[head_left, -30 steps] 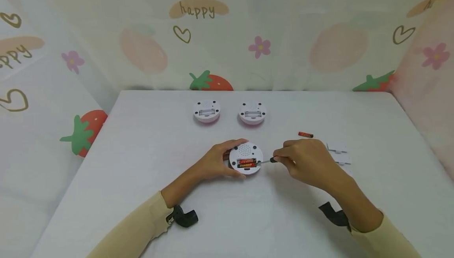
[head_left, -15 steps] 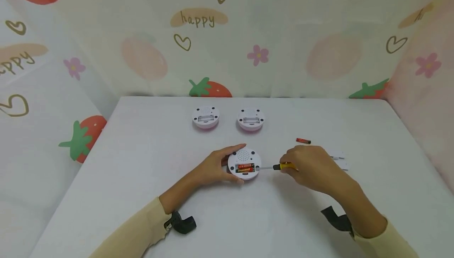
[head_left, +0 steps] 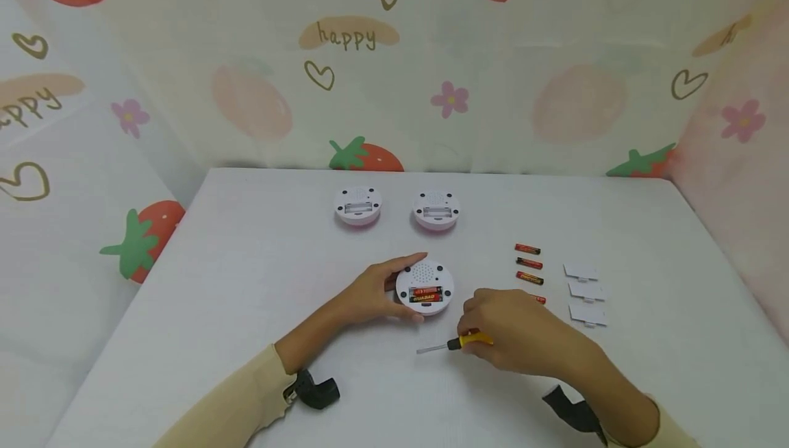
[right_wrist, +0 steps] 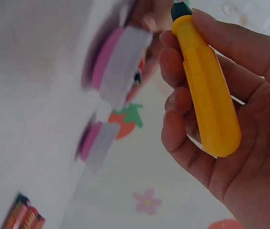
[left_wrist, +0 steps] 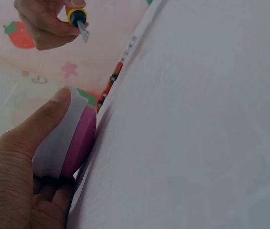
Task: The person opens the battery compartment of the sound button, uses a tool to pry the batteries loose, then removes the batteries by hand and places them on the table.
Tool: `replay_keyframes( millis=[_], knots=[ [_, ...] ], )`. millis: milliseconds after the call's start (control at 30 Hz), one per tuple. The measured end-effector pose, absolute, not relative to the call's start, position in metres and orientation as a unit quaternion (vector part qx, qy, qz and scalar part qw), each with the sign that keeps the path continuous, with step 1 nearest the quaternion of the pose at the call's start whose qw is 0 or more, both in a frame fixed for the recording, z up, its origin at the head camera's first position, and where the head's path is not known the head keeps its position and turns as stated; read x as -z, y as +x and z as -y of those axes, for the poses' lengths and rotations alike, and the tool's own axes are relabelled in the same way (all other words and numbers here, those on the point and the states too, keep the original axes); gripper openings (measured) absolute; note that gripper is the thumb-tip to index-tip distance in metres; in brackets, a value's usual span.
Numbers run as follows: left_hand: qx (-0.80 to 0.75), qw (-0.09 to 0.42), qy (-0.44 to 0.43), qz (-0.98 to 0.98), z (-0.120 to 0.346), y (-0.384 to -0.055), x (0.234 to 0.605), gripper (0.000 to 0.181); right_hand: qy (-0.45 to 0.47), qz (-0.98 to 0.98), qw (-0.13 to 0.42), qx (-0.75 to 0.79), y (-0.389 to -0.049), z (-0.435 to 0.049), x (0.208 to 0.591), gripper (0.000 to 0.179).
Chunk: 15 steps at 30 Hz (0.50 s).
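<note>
My left hand (head_left: 368, 294) grips a round device (head_left: 424, 270) by its left side, with thumb and fingers spread round the rim. Its white underside faces up and shows a speaker grille and dark feet; the left wrist view shows its lower part is pink. Two red batteries (head_left: 427, 295) lie side by side in its uncovered compartment. My right hand (head_left: 524, 330) holds a screwdriver (head_left: 454, 344) with a yellow handle, seen large as a ribbed handle (right_wrist: 212, 102) in the right wrist view. The metal tip points left, nearer me than the device and apart from it.
Two similar devices, one at back left (head_left: 358, 205) and one beside it (head_left: 436, 210), lie with bare compartments. Several loose batteries (head_left: 529, 264) form a column at right, partly behind my right hand. Three white battery covers (head_left: 587, 291) lie farther right.
The right hand has drawn the screwdriver tip away from the batteries and moved toward me. More batteries and covers now show. The left hand keeps its grip; the batteries now sit flat in the compartment.
</note>
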<state>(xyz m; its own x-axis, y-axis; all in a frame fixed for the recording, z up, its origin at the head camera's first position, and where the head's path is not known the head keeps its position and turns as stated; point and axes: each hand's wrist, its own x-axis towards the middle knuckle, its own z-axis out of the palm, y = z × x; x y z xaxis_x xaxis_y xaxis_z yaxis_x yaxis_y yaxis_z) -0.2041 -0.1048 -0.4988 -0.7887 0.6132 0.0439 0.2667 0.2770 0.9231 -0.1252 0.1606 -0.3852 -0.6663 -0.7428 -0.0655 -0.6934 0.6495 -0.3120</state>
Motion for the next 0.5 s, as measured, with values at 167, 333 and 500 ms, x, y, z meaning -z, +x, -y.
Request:
replay_keyframes(
  millis=[167,333,500],
  knots=[
    [-0.535,0.165,0.28,-0.779,0.103,-0.203,0.499,0.102,-0.416,-0.892,0.117,0.131,-0.123,-0.146,0.399,0.01],
    [-0.537,0.166,0.282,-0.778,0.104,-0.203,0.498,0.102,-0.43,-0.888,0.109,0.122,-0.122,-0.137,0.41,0.01],
    [-0.544,0.167,0.293,-0.768,0.104,-0.204,0.5,0.102,-0.431,-0.888,0.117,0.104,-0.121,-0.129,0.422,0.01]
  ],
)
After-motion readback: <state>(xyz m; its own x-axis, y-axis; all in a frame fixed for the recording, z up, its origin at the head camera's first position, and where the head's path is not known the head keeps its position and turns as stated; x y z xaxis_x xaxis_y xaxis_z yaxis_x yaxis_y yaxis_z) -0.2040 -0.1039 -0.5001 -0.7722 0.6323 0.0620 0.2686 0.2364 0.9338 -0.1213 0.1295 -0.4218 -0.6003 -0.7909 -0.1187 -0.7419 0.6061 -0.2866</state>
